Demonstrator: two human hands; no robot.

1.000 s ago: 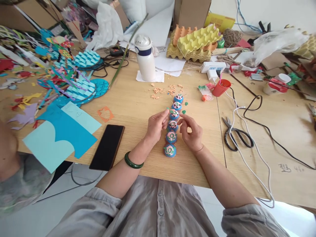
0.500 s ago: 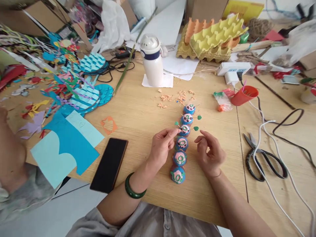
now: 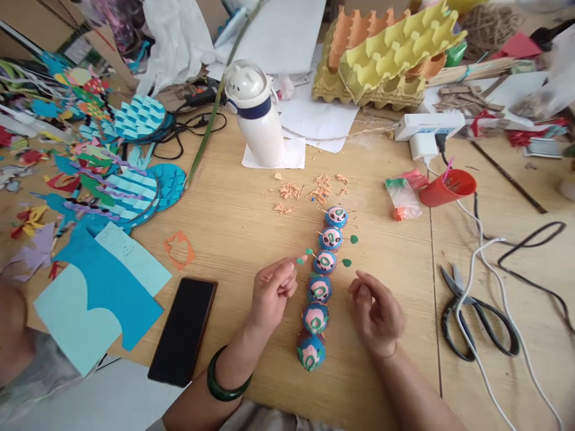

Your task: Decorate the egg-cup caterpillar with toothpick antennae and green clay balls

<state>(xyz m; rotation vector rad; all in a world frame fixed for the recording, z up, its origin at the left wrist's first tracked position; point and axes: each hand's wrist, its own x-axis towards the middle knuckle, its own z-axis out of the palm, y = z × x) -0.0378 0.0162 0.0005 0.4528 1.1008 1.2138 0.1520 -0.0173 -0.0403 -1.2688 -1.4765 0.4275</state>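
A row of several blue cups with pink, green and black decoration (image 3: 315,318) runs up the table between my hands. Thin sticks poke out from the upper cups, and green pieces (image 3: 347,263) show beside them on the right. My left hand (image 3: 273,294) is closed in a pinch left of the row; a small green piece (image 3: 300,261) shows just past its fingertips, but what they grip is too small to tell. Right of the row, my right hand (image 3: 378,312) has curled fingers, thumb near index, with nothing visible in them.
A black phone (image 3: 182,331) and blue paper (image 3: 119,287) lie left. Behind stand a white bottle (image 3: 259,120) and egg trays (image 3: 395,57). At right are a red cup (image 3: 447,187), scissors (image 3: 478,311) and cables. Another person's arm (image 3: 11,329) is at far left.
My left hand has drawn back leftward from the third cup from the far end. My right hand's fingers are more curled together. The view has shifted, so the table things appear lower.
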